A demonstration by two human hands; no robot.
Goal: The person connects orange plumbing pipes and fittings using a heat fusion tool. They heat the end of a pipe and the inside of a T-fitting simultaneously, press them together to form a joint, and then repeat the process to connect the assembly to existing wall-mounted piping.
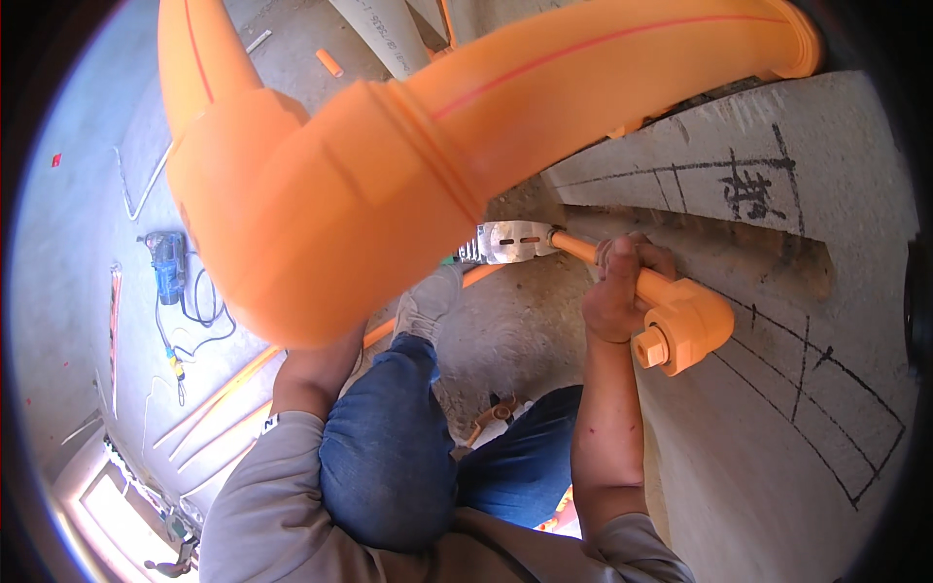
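Observation:
My right hand (627, 282) grips a short orange pipe (575, 244). Its near end carries an orange elbow fitting (700, 316) with a hexagonal plug, and its far end meets a slotted silver tool head (515, 242). A large orange pipe elbow (321, 214), close to the camera, hides most of that tool and the fingers of my left hand; only my left forearm (316, 374) shows below it.
Concrete wall (797, 272) with a cut channel and black markings at right. On the floor (97, 243) lie a blue power tool (167, 267) with cable and thin orange pipes (219, 398). A white pipe (384, 34) stands at top. My knees are bent below.

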